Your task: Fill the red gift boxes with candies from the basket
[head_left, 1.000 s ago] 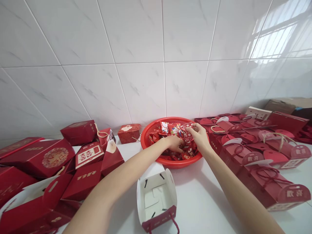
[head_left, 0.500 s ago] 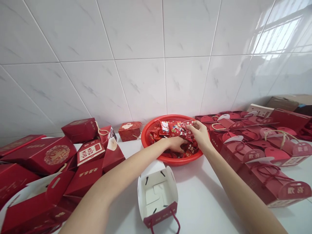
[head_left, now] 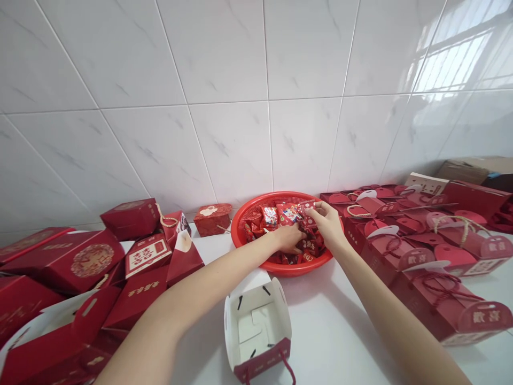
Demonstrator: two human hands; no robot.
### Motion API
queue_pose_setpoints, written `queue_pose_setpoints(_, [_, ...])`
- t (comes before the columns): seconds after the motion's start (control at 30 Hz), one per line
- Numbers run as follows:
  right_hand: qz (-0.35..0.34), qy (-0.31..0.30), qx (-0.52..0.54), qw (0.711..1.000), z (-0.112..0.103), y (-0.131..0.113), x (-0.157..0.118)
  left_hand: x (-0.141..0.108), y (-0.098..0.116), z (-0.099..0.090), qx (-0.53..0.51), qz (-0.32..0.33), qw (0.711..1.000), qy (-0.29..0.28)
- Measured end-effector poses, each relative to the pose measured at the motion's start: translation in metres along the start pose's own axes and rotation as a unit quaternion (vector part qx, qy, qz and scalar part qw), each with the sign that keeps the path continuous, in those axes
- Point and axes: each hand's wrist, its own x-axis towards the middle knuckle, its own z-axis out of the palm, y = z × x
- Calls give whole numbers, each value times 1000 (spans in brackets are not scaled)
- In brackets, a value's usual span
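A red plastic basket (head_left: pixel 244 206) full of small red wrapped packets (head_left: pixel 289 213) stands against the wall. My left hand (head_left: pixel 289 239) is down among the packets with its fingers curled; the tips are hidden, and what they grip cannot be made out. At the basket's right side my right hand (head_left: pixel 326 222) pinches a dotted red packet (head_left: pixel 308 208) between thumb and fingers. In front of the basket sits a small gift box (head_left: pixel 258 326), its top open, white inside with a dark red cord handle.
Closed red gift boxes (head_left: pixel 417 256) with cord handles stand in rows on the right. More red boxes (head_left: pixel 140 289) lie piled on the left. A small floral box (head_left: pixel 212 219) is left of the basket. Tiled wall (head_left: pixel 224 139) rises behind; a cardboard carton (head_left: pixel 465 170) is far right.
The view has tilted up slightly, so everything sits a little lower. My left hand has shifted a little within the packets; my right hand still pinches the dotted packet.
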Motion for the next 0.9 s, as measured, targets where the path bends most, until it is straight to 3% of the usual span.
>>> queue_pose_setpoints(0.23, [2, -4, -2, 1000, 0, -2, -2, -1, 1, -1, -11, -17, 1000, -21])
queue_pose_setpoints(0.53, [10, -8, 3, 1000, 1, -1, -2, 1, -11, 2, -200, -4, 976, -90])
queue_pose_setpoints(0.9, [12, -9, -17, 1000, 1, -1, -2, 1, -7, 5, -183, 0, 978, -98])
